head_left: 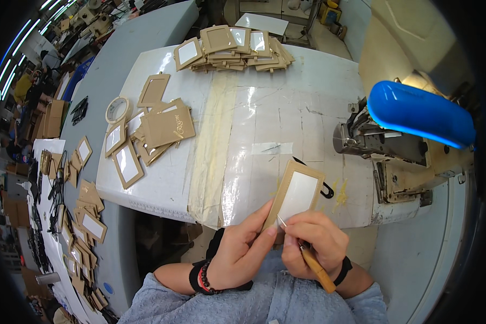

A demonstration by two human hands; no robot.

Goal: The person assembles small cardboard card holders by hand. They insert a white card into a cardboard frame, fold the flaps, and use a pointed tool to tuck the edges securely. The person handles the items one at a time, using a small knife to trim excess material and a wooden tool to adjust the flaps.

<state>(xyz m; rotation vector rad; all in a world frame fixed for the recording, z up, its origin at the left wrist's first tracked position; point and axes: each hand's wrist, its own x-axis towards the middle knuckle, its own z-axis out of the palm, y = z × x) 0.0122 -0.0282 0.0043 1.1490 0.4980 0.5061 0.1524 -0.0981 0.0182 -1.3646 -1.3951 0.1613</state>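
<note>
My left hand is closed on the lower left edge of a tan card holder, thumb on its face. The holder has a white window and stands tilted just over the table's near edge. In my right hand is an awl with a wooden handle. Its thin metal point touches or nearly touches the lower part of the window, close to my left thumb. From behind the holder's right side shows a black looped piece; whether it is attached cannot be seen.
On the white table lie a back pile of tan card holders, a left pile and a tape roll. A sewing machine with a blue cover stands right. More holders lie far left.
</note>
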